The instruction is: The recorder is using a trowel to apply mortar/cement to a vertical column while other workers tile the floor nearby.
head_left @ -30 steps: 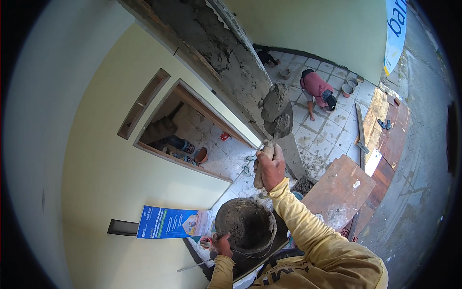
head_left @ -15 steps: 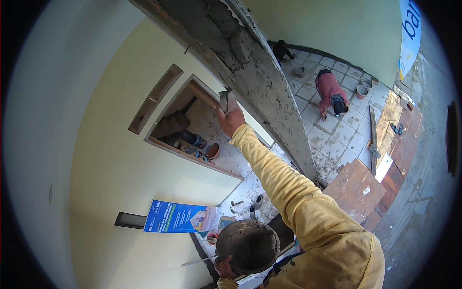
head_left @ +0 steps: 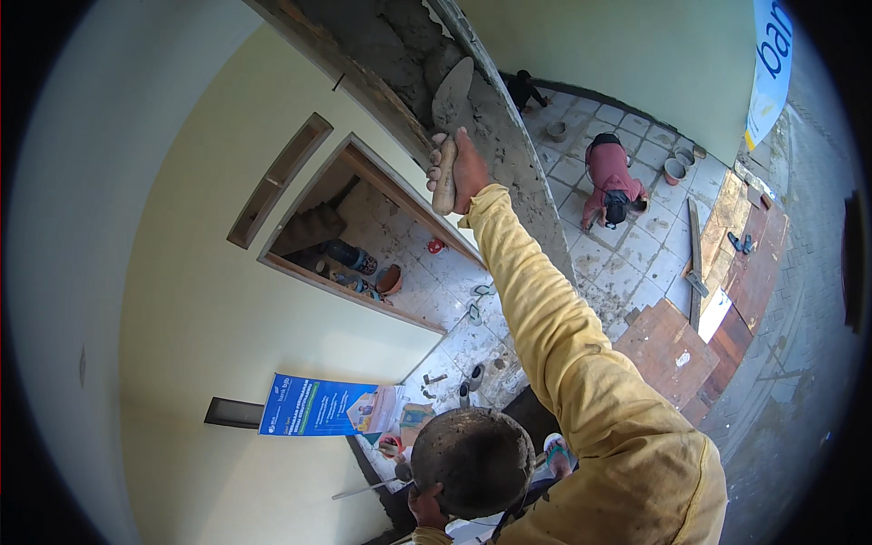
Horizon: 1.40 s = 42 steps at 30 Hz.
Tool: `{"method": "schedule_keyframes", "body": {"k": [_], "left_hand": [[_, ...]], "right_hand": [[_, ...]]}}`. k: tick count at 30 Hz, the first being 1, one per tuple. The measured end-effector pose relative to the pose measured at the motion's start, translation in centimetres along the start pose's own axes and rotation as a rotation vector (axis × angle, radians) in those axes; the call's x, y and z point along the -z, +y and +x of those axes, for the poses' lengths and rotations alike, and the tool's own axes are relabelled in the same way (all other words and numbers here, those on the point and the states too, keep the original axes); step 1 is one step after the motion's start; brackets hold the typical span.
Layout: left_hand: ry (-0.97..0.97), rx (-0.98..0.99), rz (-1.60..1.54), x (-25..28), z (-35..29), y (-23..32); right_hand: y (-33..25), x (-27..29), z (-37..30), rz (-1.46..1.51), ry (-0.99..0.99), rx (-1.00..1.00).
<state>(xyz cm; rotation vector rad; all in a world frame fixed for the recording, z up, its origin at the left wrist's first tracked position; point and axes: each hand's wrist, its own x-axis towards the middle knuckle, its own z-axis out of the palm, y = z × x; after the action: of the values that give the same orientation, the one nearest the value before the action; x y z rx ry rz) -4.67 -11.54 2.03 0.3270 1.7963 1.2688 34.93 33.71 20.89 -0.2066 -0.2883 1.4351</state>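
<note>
My right hand [head_left: 468, 174] is closed round the wooden handle of a trowel [head_left: 443, 180]. The blade lies against rough grey mortar on a concrete beam [head_left: 509, 154] that slants across the upper middle. Down at the lower centre, my left hand [head_left: 426, 506] grips the rim of a dark round bucket [head_left: 472, 454], held close to my body. Its inside looks dark and caked, and I cannot make out how full it is. A yellow sleeve covers my right arm.
Below at right, a person in pink [head_left: 610, 177] crouches on the tiled floor near buckets [head_left: 674, 171]; another in dark clothes [head_left: 522, 91] is by the wall. Wooden boards [head_left: 668, 350] lie beyond the beam. At left are a window frame [head_left: 363, 245] and a blue banner [head_left: 318, 406].
My right hand has swung up and to the right, and the trowel has turned so its blade shows flat against the beam. My left hand still holds the bucket. The view has shifted slightly.
</note>
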Motion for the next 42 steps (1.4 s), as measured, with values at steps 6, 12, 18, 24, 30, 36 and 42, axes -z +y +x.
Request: {"method": "schedule_keyframes", "body": {"k": [6, 12, 18, 24, 30, 36, 42], "left_hand": [[-0.06, -0.038, 0.036, 1.0, 0.3, -0.9], [-0.094, -0.011, 0.038, 0.8, 0.2, -0.6], [-0.135, 0.001, 0.019, 0.6, 0.8, -1.3], [-0.154, 0.037, 0.043, 0.5, 1.8, -1.8], [-0.215, -0.013, 0.04, -3.6, -0.4, 1.9], [-0.262, -0.067, 0.084, -5.1, 1.9, 1.7], [-0.291, -0.105, 0.043, -7.7, 3.2, 1.8]], "right_hand": [[1.9, -4.2, -0.1, 0.005, 0.039, -0.012], [2.3, -8.1, 0.3, 0.04, 0.053, 0.014], [1.9, -10.2, -0.5, -0.032, 0.052, 0.012], [3.8, -10.1, -2.5, -0.196, 0.053, 0.0], [5.0, -8.0, -3.9, -0.375, 0.023, -0.083], [4.5, -3.1, -7.8, -0.693, -0.13, -0.107], [2.5, 4.6, -22.8, -0.959, -0.19, -0.537]]}}
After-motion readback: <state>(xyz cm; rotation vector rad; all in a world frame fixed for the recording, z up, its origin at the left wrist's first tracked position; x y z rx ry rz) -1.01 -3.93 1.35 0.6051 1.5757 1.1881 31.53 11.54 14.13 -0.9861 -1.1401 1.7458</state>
